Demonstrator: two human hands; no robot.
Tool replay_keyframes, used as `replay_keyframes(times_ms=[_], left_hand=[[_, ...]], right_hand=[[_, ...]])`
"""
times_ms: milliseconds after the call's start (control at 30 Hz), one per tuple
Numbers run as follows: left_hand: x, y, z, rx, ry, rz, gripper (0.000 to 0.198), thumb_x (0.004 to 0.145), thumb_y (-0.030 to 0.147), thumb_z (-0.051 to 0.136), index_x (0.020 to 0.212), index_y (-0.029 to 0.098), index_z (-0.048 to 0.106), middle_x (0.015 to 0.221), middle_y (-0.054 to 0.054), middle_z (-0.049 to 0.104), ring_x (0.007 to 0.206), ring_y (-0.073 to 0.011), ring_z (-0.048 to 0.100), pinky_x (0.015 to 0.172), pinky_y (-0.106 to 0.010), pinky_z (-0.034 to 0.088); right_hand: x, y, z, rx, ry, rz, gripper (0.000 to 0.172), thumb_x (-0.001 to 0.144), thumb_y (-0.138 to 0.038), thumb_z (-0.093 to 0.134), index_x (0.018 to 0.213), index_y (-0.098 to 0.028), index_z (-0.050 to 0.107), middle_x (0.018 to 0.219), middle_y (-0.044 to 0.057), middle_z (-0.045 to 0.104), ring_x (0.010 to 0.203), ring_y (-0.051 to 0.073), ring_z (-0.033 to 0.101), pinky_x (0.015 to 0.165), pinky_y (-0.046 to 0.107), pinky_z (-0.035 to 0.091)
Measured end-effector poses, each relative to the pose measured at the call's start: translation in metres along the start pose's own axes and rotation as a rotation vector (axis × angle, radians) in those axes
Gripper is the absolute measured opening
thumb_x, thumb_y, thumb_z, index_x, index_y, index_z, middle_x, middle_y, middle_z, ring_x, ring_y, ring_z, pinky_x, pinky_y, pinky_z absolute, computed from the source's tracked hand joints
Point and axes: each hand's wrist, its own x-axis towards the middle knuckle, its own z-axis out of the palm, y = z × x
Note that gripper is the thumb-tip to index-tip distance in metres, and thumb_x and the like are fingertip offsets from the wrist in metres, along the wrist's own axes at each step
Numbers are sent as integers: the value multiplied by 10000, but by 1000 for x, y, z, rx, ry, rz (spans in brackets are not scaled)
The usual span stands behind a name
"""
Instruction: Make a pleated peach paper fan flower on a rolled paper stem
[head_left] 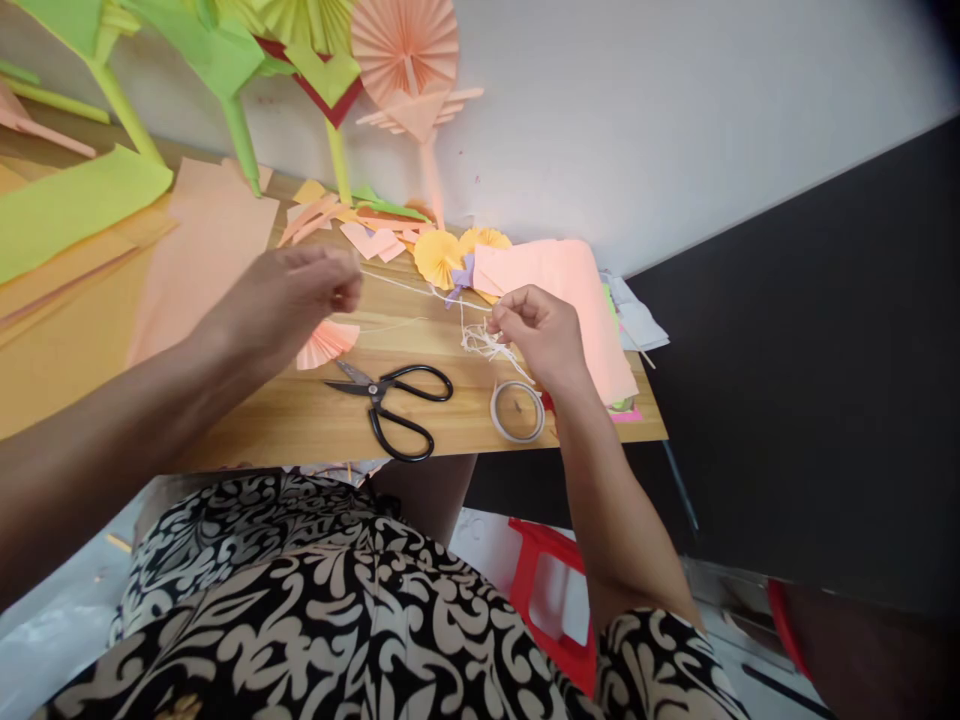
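Stretching between the left grip (319, 285) and the right grip (544, 333), the white string (397, 281) hangs over the table (469, 405). Both grips seem to be pinching it: the right has its thumb and finger close together on the string, while the left has curled fingers where the string meets it, though its fingertips are too blurry to be sure. The string should be very light, soft and bendy, not slippery, and quick to tangle, like the loose string heap (484, 343) just beside the right grip. The best hold is a small pinch with 2 fingertips near each end, with a gentle pull, since a hard tug could snap it. Slack bits could catch on the scissors (373, 389) or the tape roll (519, 438) nearby
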Motion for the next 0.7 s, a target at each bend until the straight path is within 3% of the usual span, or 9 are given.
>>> replay_keyframes(times_ms=[233, 333, 400, 467, 533, 700], left_hand=[[-21, 1, -31, -235, 167, -131, 153, 803, 110, 653, 671, 181, 621, 664, 33, 578, 696, -102, 551, 786, -271, 497], [-25, -5, -37, -293, 176, -123, 118, 769, 162, 687, 656, 165, 654, 630, 3, 599, 650, -131, 575, 707, -269, 525], [-29, -10, -42, -293, 120, -125, 121, 780, 171, 711, 666, 165, 671, 628, -4, 604, 643, -141, 586, 689, -265, 537], [-32, -15, -49, -267, 64, -120, 127, 803, 190, 741, 685, 173, 695, 649, -10, 620, 665, -150, 608, 705, -268, 548], [-37, -19, -54, -213, 10, -128, 138, 807, 222, 782, 693, 186, 714, 687, -15, 651, 698, -160, 628, 738, -281, 550], [-47, -28, -62, -69, -65, -173, 110, 868, 287, 741, 763, 266, 717, 730, 18, 640, 756, -155, 611, 838, -319, 529]], right_hand=[[17, 43, -22, -278, 22, 29, 65, 824, -211, 624, 819, -203, 689, 762, 5, 723, 729, 163, 676, 724, 334, 549], [20, 50, -29, -491, -67, -33, 299, 865, -151, 548, 1084, -199, 745, 993, 40, 792, 923, 210, 737, 879, 397, 576], [13, 42, -36, -571, -108, -94, 460, 905, -125, 484, 1313, -216, 678, 1178, 53, 782, 1046, 220, 741, 956, 419, 571], [-2, 30, -44, -627, -82, -151, 496, 958, -141, 440, 1416, -227, 609, 1301, 61, 746, 1146, 224, 722, 1002, 418, 561], [-24, 17, -49, -691, -26, -180, 427, 1004, -188, 431, 1374, -224, 639, 1335, 70, 731, 1214, 236, 696, 1026, 413, 550], [-93, 16, -39, -765, -93, -71, 249, 1020, -302, 554, 1194, -221, 712, 1104, 88, 781, 1028, 260, 728, 891, 395, 575]])
